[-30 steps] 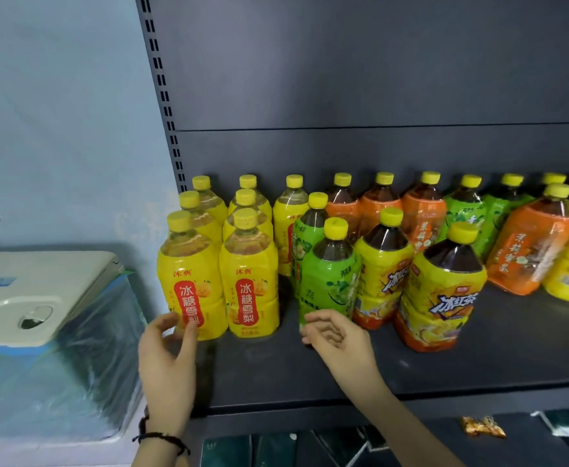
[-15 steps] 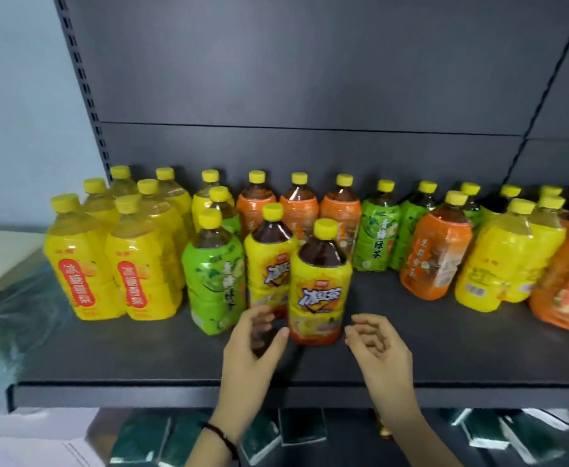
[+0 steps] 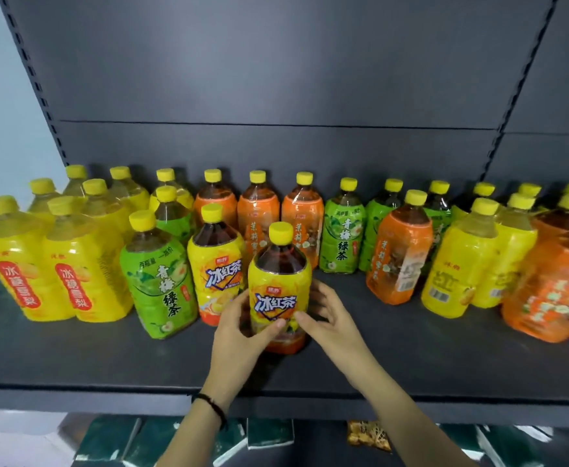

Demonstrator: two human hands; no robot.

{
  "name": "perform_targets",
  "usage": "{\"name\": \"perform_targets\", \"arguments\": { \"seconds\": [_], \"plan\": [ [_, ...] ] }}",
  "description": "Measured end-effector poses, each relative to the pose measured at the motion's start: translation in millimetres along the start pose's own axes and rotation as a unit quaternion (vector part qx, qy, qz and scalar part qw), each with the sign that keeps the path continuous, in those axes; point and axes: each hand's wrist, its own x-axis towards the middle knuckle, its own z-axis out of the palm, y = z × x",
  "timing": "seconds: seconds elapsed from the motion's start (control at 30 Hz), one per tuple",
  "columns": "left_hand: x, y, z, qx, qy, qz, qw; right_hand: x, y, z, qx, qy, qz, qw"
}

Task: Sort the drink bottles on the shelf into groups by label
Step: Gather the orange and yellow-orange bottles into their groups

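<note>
- A dark grey metal shelf (image 3: 74, 362) holds rows of plastic drink bottles with yellow caps.
- At the front centre stands an upright yellow-labelled iced black tea bottle (image 3: 279, 291) with dark liquid and an orange base, set forward of the other bottles.
- The left hand (image 3: 239, 332) curls round that bottle's lower left side, thumb across the front of the label; a black cord bracelet (image 3: 213, 406) sits on the wrist.
- The right hand (image 3: 332, 318) cups the bottle's right side, thumb tip on the label just beside the left thumb; whether its curled fingers touch the back is hard to tell.
- Just behind and to the left stands a second iced black tea bottle (image 3: 216, 261), next to a green-labelled green tea bottle (image 3: 160, 278).
- Far left, a cluster of pale yellow pear drink bottles (image 3: 45, 261) stands together.
- Along the back wall, three orange-labelled jasmine tea bottles (image 3: 258, 217) stand side by side, with more green tea bottles (image 3: 343, 230) to their right.
- At the right, orange and yellow bottles are mixed.
</note>
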Motion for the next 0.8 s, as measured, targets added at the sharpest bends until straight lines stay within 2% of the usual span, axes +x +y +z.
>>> {"name": "perform_targets", "arguments": {
  "seconds": [0.13,0.23,0.3,0.4,0.47,0.63,0.8],
  "plan": [
    [8,0,23,0.017,-0.047,0.017,0.999,-3,2,-24,0.027,0.019,-0.009,0.999],
    [17,0,47,0.023,-0.068,0.019,0.997,-3,3,-48,0.007,0.035,-0.011,0.999],
    [24,3,61,0.013,-0.085,0.003,0.996,0,11,-64,-0.012,0.095,-0.005,0.995],
    [37,9,80,-0.038,-0.113,-0.04,0.992,5,24,-93,-0.015,0.238,0.009,0.971],
    [48,7,89,-0.046,-0.1,-0.046,0.993,13,30,-114,-0.037,0.286,0.011,0.958],
    [66,4,104,-0.044,-0.05,-0.058,0.996,43,40,-135,-0.077,0.248,-0.001,0.966],
    [80,0,114,-0.044,-0.021,-0.074,0.996,65,45,-132,-0.069,0.302,-0.012,0.951]
  ]
}}
